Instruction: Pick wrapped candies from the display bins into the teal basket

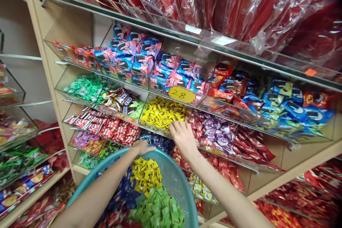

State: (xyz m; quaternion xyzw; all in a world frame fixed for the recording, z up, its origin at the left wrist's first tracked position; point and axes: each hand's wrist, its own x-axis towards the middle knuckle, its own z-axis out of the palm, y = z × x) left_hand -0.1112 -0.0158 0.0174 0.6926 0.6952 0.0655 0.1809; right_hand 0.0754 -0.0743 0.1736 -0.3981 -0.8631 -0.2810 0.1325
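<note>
My left hand (143, 147) is closed on the far rim of a large teal plastic basket (177, 176). Inside the basket lie yellow-wrapped candies (146, 175), green-wrapped candies (159, 208) and dark blue packets (121, 188), with some red ones at the bottom. Over the front edge of a clear shelf bin reaches my right hand (181, 135), its fingers curled down together onto the yellow-wrapped candies (161, 112) in that bin. The fingertips are partly hidden among the wrappers.
Beside the yellow bin are purple-wrapped candies (216, 128) and dark chocolate bars (124, 98). Blue and pink cookie packets (144, 53) fill the tier above, where a yellow tag (181, 94) reads 28. A glass shelf (160, 25) overhangs, bearing red plastic-wrapped goods. Another shelf unit stands left.
</note>
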